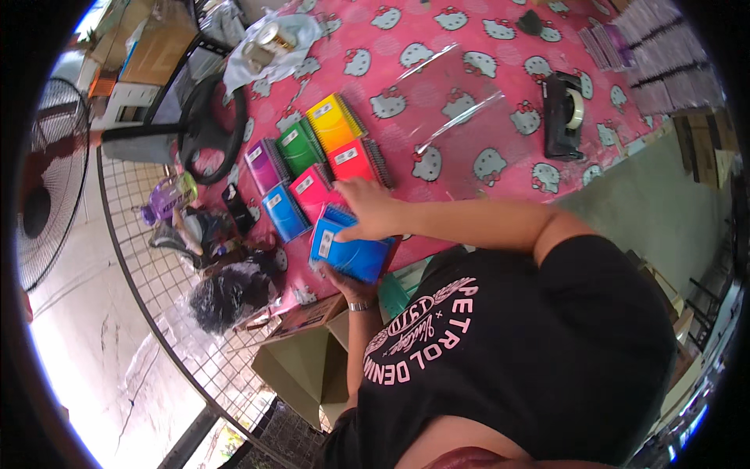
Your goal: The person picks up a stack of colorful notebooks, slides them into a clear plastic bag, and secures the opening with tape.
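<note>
A blue spiral notebook [344, 252], apparently the top of a small stack, lies tilted in front of my body. My left hand [344, 285], with a metal watch on its wrist, grips it from the lower edge. Over its upper side is my right hand [367, 209], fingers spread; the thumb is at the blue cover and the fingertips reach to the pink notebook [312, 187] and the red notebook [353, 159]. Beyond lie a yellow notebook [331, 123], a green one [297, 148], a purple one [266, 166] and another blue one [284, 211].
A black tape dispenser [559, 117] and clear plastic sleeves [453, 102] lie on the pink patterned tablecloth [500, 70]. Left are a fan [47, 187], a purple bottle [172, 197] and a black plastic bag [234, 293]. An open cardboard box [301, 363] stands below the table edge.
</note>
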`<state>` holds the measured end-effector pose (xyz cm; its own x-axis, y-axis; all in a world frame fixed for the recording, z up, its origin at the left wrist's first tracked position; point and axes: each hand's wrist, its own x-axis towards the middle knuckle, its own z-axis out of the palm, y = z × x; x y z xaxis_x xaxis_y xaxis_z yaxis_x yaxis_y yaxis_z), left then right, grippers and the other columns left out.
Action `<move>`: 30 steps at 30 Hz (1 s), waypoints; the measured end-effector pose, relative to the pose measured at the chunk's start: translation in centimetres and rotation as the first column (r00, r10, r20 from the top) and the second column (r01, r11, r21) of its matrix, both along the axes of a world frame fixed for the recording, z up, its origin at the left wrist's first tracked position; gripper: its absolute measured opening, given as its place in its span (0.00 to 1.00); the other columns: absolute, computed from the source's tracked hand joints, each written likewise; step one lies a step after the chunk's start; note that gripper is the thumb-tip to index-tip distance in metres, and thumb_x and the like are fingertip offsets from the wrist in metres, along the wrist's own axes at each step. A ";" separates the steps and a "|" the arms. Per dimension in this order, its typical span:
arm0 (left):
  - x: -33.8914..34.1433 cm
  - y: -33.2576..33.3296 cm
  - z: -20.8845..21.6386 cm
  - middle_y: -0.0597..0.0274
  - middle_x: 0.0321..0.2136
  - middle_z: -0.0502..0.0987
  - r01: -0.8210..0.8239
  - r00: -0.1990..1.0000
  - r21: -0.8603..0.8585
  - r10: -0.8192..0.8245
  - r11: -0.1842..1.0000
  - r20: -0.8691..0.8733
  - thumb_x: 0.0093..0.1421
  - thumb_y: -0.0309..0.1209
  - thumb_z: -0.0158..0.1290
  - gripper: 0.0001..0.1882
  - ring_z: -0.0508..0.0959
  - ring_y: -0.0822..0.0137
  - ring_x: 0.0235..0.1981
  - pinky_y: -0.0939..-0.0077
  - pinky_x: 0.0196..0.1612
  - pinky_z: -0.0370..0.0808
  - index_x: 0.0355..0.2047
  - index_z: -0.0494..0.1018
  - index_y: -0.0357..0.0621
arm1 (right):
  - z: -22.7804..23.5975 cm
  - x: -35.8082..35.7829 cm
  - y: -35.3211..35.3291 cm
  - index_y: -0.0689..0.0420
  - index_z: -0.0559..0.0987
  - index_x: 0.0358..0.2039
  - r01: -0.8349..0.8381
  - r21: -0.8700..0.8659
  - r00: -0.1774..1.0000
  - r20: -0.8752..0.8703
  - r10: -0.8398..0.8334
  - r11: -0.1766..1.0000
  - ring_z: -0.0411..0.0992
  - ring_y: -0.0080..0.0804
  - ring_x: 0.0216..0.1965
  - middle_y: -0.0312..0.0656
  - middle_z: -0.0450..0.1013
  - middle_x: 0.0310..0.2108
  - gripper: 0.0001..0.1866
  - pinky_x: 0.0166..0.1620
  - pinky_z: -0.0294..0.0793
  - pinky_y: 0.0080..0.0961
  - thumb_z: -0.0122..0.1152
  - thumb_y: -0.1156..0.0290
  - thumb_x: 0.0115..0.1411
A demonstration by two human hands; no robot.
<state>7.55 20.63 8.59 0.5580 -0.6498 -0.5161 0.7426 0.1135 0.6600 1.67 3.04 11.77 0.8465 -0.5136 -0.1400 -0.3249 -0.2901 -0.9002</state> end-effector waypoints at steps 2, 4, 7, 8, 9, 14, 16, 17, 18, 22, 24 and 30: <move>-0.9 -4.8 0.0 0.50 0.53 0.66 0.147 0.987 0.087 -0.152 0.985 0.044 0.55 0.49 0.52 0.38 0.70 0.54 0.52 0.55 0.54 0.68 0.59 0.54 0.41 | -4.6 -3.8 -0.9 0.60 0.45 0.64 0.092 0.120 0.988 0.110 -0.105 0.988 0.59 0.49 0.58 0.60 0.58 0.56 0.58 0.60 0.57 0.36 0.70 0.53 0.41; -1.8 -9.1 -0.9 0.54 0.48 0.71 0.310 0.945 0.079 -0.316 0.948 0.081 0.53 0.37 0.58 0.33 0.73 0.59 0.49 0.62 0.51 0.71 0.55 0.59 0.40 | -2.6 -8.5 -5.5 0.57 0.36 0.66 0.129 0.437 0.992 -0.052 -0.118 0.890 0.60 0.45 0.58 0.59 0.56 0.58 0.63 0.60 0.58 0.34 0.72 0.58 0.41; -4.0 -15.7 -2.5 0.56 0.46 0.72 0.526 0.737 0.180 -0.551 0.831 0.391 0.48 0.21 0.61 0.32 0.74 0.65 0.47 0.70 0.50 0.71 0.53 0.60 0.39 | -4.4 -14.9 -9.5 0.57 0.47 0.63 0.208 0.213 0.961 0.137 -0.240 0.955 0.62 0.44 0.55 0.53 0.60 0.54 0.56 0.57 0.61 0.34 0.73 0.68 0.38; -4.9 -17.4 -2.8 0.57 0.46 0.72 0.597 0.597 0.193 -0.592 0.779 0.542 0.46 0.18 0.61 0.34 0.73 0.67 0.47 0.72 0.51 0.70 0.53 0.60 0.39 | -5.6 -16.8 -10.4 0.58 0.50 0.62 0.229 0.153 0.948 0.189 -0.256 0.961 0.62 0.47 0.54 0.52 0.60 0.53 0.54 0.57 0.61 0.34 0.74 0.67 0.37; -5.9 -18.7 -3.2 0.57 0.48 0.71 0.645 0.576 0.165 -0.616 0.747 0.538 0.46 0.17 0.61 0.36 0.72 0.67 0.48 0.71 0.53 0.69 0.55 0.58 0.39 | -6.3 -18.0 -11.0 0.58 0.53 0.60 0.258 0.095 0.931 0.242 -0.274 0.961 0.62 0.49 0.54 0.52 0.60 0.52 0.53 0.57 0.61 0.35 0.74 0.67 0.35; -8.4 -20.6 -7.8 0.57 0.53 0.65 0.757 0.484 0.113 -0.668 0.644 0.566 0.42 0.14 0.59 0.44 0.67 0.65 0.55 0.70 0.57 0.65 0.59 0.51 0.43 | -11.6 -21.5 -11.2 0.55 0.56 0.55 0.361 -0.145 0.894 0.333 -0.298 0.921 0.62 0.46 0.51 0.48 0.58 0.49 0.47 0.54 0.64 0.34 0.74 0.70 0.35; -9.1 -20.8 -8.2 0.57 0.51 0.66 0.737 0.464 0.159 -0.662 0.657 0.589 0.40 0.15 0.60 0.44 0.66 0.64 0.55 0.69 0.58 0.64 0.57 0.53 0.44 | -12.9 -22.0 -11.6 0.55 0.57 0.53 0.355 -0.107 0.881 0.371 -0.294 0.929 0.63 0.44 0.49 0.47 0.58 0.47 0.45 0.52 0.64 0.33 0.74 0.69 0.35; -9.4 -20.8 -8.4 0.57 0.51 0.66 0.724 0.453 0.183 -0.659 0.665 0.600 0.39 0.15 0.60 0.43 0.66 0.63 0.55 0.68 0.58 0.64 0.57 0.54 0.44 | -13.4 -21.9 -11.2 0.55 0.57 0.51 0.382 -0.120 0.871 0.377 -0.314 0.916 0.63 0.41 0.47 0.45 0.59 0.44 0.43 0.50 0.65 0.32 0.75 0.70 0.35; -9.8 -20.5 -8.4 0.56 0.51 0.66 0.709 0.444 0.180 -0.631 0.681 0.636 0.39 0.16 0.61 0.43 0.66 0.62 0.56 0.67 0.58 0.64 0.56 0.54 0.44 | -13.3 -21.6 -11.1 0.55 0.57 0.51 0.366 -0.085 0.862 0.407 -0.303 0.927 0.63 0.41 0.47 0.45 0.59 0.44 0.43 0.50 0.65 0.32 0.74 0.70 0.36; -9.9 -20.1 -9.3 0.55 0.49 0.66 0.654 0.336 0.205 -0.523 0.728 0.783 0.35 0.23 0.66 0.43 0.65 0.58 0.55 0.63 0.60 0.60 0.53 0.57 0.42 | -13.2 -21.3 -10.9 0.56 0.59 0.49 0.312 -0.014 0.834 0.483 -0.267 0.950 0.63 0.41 0.46 0.45 0.60 0.43 0.38 0.50 0.65 0.31 0.71 0.72 0.38; -10.0 -19.9 -10.1 0.55 0.48 0.66 0.640 0.267 0.252 -0.518 0.726 0.813 0.33 0.25 0.68 0.45 0.63 0.56 0.57 0.63 0.61 0.58 0.53 0.57 0.42 | -14.6 -21.4 -11.2 0.56 0.60 0.48 0.300 -0.097 0.855 0.469 -0.222 0.949 0.63 0.42 0.46 0.45 0.61 0.43 0.38 0.49 0.65 0.31 0.71 0.72 0.38; -9.7 -19.9 -11.7 0.53 0.48 0.66 0.651 0.123 0.295 -0.481 0.699 0.868 0.30 0.34 0.69 0.47 0.66 0.55 0.53 0.63 0.58 0.62 0.52 0.58 0.41 | -16.7 -22.0 -11.4 0.56 0.60 0.49 0.233 -0.146 0.870 0.472 -0.139 0.961 0.62 0.45 0.49 0.46 0.61 0.43 0.39 0.53 0.64 0.35 0.72 0.68 0.38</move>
<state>-2.18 0.74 -3.08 0.0323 -0.9958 0.0862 -0.3288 0.0708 0.9418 -20.37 -8.33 -4.93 0.6780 -0.6445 0.3535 0.0404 -0.4475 -0.8934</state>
